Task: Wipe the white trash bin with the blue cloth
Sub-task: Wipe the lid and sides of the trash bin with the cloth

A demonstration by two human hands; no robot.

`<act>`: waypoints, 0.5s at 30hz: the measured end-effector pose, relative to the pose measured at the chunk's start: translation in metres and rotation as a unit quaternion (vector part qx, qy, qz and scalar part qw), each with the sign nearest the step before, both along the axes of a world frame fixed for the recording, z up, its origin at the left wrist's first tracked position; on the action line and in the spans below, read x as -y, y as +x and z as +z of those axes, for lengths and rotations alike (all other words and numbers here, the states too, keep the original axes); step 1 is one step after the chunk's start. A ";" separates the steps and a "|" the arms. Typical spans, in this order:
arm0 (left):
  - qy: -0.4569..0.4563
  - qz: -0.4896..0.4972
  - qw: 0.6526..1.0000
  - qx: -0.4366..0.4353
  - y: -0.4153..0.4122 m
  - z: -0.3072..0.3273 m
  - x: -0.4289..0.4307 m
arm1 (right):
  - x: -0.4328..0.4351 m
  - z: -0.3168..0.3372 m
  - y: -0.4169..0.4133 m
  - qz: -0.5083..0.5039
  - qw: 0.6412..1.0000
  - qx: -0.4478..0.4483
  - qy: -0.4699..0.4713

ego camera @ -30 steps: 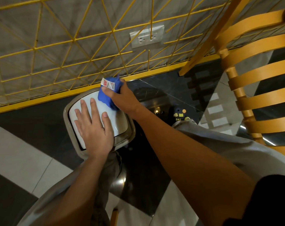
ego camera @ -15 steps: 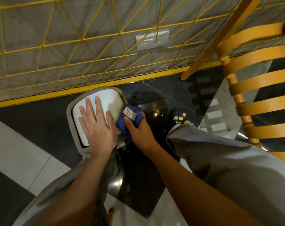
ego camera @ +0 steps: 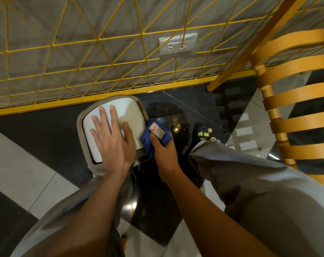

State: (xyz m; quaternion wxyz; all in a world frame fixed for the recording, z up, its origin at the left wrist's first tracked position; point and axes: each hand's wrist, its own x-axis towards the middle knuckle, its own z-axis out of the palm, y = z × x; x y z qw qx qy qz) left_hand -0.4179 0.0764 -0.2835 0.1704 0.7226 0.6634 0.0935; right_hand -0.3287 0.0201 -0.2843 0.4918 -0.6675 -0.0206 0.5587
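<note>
The white trash bin with a grey rim stands on the dark floor just in front of the yellow mesh wall. My left hand lies flat on its white lid, fingers straight and spread. My right hand grips the bunched blue cloth, which has a white and red label, and holds it against the bin's right side just below the rim. The bin's body under the lid is hidden by my arms and knee.
A yellow wire mesh covers the wall behind the bin, with a white socket plate. A slatted orange chair stands at the right. My grey-trousered legs and a dark shoe frame the bin on the glossy black and white floor.
My right hand has carried the cloth from the lid's far right corner down to the bin's right side, near the rim. My left hand stays flat on the lid.
</note>
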 end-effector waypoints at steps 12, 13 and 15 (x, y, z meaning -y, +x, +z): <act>0.002 -0.016 1.000 -0.004 -0.002 -0.001 -0.001 | -0.033 -0.002 0.026 0.072 0.997 -0.016 -0.006; 0.002 -0.015 1.000 -0.005 -0.002 -0.001 -0.001 | -0.039 -0.003 0.029 0.078 0.997 -0.012 -0.002; 0.007 -0.013 1.000 -0.006 -0.002 0.000 0.000 | -0.042 -0.003 0.032 0.091 0.996 -0.011 0.001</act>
